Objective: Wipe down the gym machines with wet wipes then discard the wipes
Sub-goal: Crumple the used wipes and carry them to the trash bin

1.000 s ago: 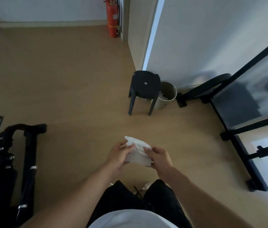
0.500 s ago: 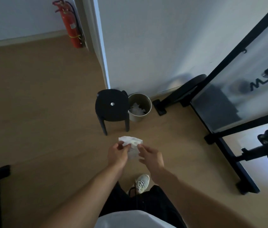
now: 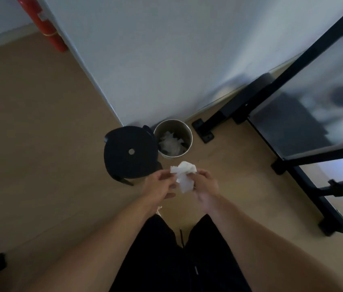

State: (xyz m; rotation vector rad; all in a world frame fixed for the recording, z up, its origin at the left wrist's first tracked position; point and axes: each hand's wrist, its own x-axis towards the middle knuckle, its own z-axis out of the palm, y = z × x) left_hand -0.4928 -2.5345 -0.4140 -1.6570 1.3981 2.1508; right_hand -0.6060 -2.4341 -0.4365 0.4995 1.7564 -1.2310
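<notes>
Crumpling further since a second ago, the wipe is pinched between left hand and right hand, both grasping it. At 12 o'clock the bin, already holding wipes, has come near; discarding looks imminent.

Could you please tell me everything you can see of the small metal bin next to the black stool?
The bin is a small round open-topped can, seemingly of brushed metal with a dull silvery wall. It stands upright on the wooden floor, near the corner of the white wall and close beside the black stool, perhaps touching it. Crumpled white wipes already lie inside. No lid is visible, and neither hand touches it.
</notes>
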